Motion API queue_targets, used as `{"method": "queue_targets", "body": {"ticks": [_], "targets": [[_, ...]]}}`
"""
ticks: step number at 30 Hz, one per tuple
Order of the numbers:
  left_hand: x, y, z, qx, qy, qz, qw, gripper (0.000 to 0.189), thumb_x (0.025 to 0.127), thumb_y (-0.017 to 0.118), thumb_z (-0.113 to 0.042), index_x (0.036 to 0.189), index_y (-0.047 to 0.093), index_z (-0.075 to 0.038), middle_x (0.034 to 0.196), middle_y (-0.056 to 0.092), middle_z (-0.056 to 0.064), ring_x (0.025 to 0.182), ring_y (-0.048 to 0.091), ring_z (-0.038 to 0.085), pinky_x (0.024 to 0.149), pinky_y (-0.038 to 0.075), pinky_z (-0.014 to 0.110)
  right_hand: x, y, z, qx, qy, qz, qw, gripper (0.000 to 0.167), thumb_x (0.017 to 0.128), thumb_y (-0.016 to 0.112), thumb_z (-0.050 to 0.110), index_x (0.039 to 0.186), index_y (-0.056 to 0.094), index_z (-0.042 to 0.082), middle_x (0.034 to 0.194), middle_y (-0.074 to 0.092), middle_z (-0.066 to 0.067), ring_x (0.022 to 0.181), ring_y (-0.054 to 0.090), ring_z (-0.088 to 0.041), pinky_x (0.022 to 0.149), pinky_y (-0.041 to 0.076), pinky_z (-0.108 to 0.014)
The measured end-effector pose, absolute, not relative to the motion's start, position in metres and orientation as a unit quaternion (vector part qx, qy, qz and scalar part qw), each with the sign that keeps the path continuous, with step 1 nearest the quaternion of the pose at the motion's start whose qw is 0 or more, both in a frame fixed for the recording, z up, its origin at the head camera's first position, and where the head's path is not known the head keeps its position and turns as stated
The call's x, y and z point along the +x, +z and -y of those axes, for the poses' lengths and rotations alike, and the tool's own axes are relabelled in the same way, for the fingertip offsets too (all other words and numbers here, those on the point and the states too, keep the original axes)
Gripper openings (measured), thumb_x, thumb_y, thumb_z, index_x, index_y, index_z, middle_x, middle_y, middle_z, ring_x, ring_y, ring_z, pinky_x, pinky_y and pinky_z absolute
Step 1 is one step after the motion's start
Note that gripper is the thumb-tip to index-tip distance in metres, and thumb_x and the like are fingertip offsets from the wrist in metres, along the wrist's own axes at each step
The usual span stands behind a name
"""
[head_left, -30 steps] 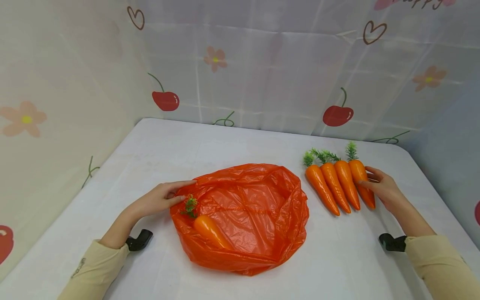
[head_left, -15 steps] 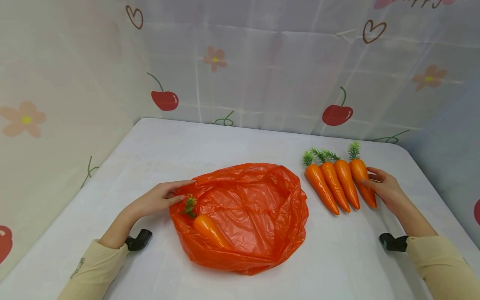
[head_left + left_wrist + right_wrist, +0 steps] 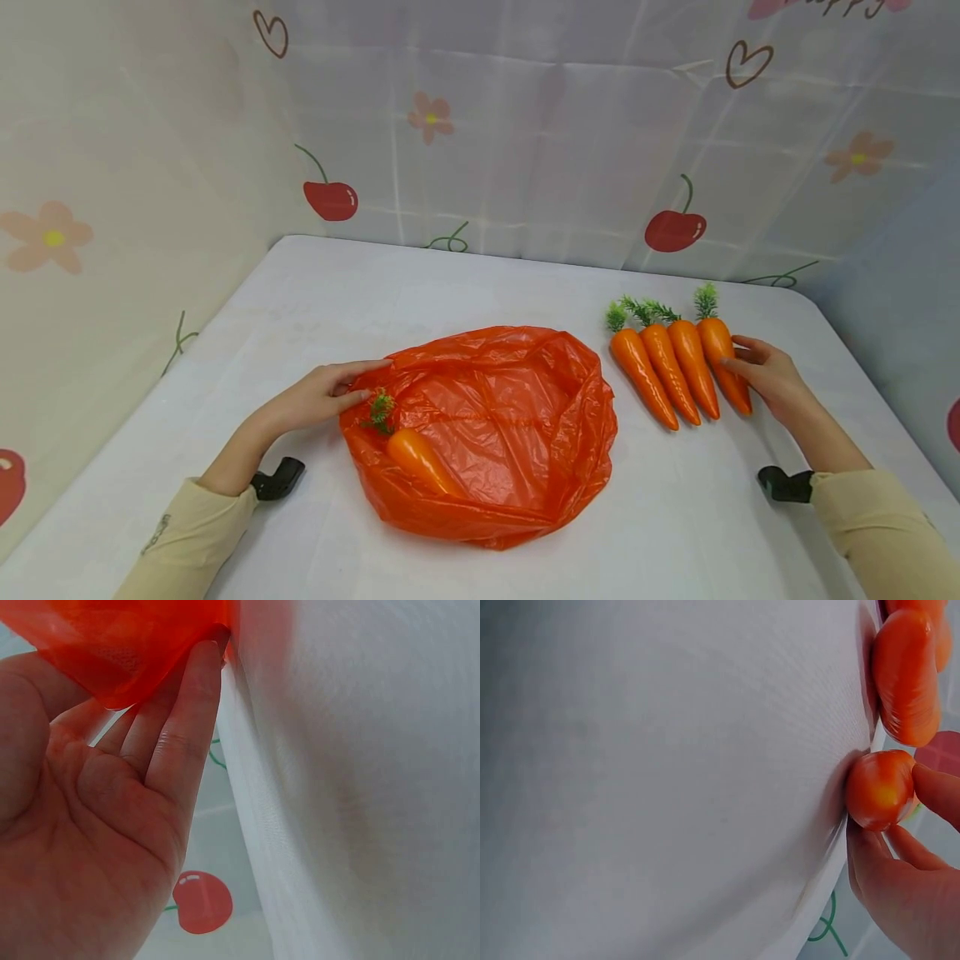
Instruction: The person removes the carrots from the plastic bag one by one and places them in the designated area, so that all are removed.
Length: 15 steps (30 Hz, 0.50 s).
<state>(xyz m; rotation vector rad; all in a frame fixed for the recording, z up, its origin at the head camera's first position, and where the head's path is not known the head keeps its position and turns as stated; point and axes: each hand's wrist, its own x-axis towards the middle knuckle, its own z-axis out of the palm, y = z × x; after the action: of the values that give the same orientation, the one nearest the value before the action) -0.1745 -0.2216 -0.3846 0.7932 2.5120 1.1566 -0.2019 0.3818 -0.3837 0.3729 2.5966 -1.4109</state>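
Note:
An orange-red plastic bag [image 3: 495, 417] lies spread wide on the table, its mouth facing up. Inside, along its left front, rests a carrot [image 3: 423, 462] with a green top. My left hand [image 3: 322, 396] holds the bag's left rim between thumb and fingers; in the left wrist view the bag's film [image 3: 120, 652] hangs between them. At the right several more carrots [image 3: 663, 375] lie side by side, leafy ends away from me. My right hand [image 3: 768, 375] grips the rightmost carrot [image 3: 720, 354], thumb on top and fingers round its far right side; its rounded tip [image 3: 881, 789] faces the right wrist camera.
The white table [image 3: 337, 292] bears everything here. Behind it hangs a patterned curtain [image 3: 525, 150] with cherries, hearts and flowers, and similar cloth closes off both sides. A black wrist camera [image 3: 279, 480] sits at the left cuff, another black camera [image 3: 783, 484] at the right.
The rightmost carrot shifted slightly right with my right hand, opening a small gap beside its neighbour, then settled back a little. My left hand and the bag have stayed in place.

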Motion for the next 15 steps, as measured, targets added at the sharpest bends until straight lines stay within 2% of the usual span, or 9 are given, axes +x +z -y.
{"method": "queue_targets", "body": {"ticks": [7, 15], "targets": [[-0.1748, -0.3859, 0.2224, 0.272, 0.395, -0.868, 0.131, 0.047, 0.093, 0.056, -0.004, 0.139, 0.047, -0.009, 0.133, 0.050, 0.013, 0.100, 0.052, 0.023, 0.081, 0.048, 0.031, -0.2037, -0.3854, -0.3812, 0.128, -0.466, -0.872, 0.084, 0.070, 0.097, 0.046, 0.028, 0.145, 0.009, -0.008, 0.142, 0.015, -0.039, 0.126, 0.022, -0.051, 0.100, 0.026, -0.058], [-0.1745, -0.3855, 0.2223, 0.278, 0.395, -0.866, 0.127, 0.048, 0.092, 0.056, -0.003, 0.139, 0.046, -0.008, 0.132, 0.050, 0.013, 0.096, 0.052, 0.023, 0.079, 0.048, 0.030, -0.2034, -0.3863, -0.3832, 0.122, -0.461, -0.876, 0.071, 0.071, 0.097, 0.047, 0.029, 0.144, 0.012, -0.010, 0.141, 0.017, -0.039, 0.125, 0.024, -0.050, 0.099, 0.026, -0.058]]}}
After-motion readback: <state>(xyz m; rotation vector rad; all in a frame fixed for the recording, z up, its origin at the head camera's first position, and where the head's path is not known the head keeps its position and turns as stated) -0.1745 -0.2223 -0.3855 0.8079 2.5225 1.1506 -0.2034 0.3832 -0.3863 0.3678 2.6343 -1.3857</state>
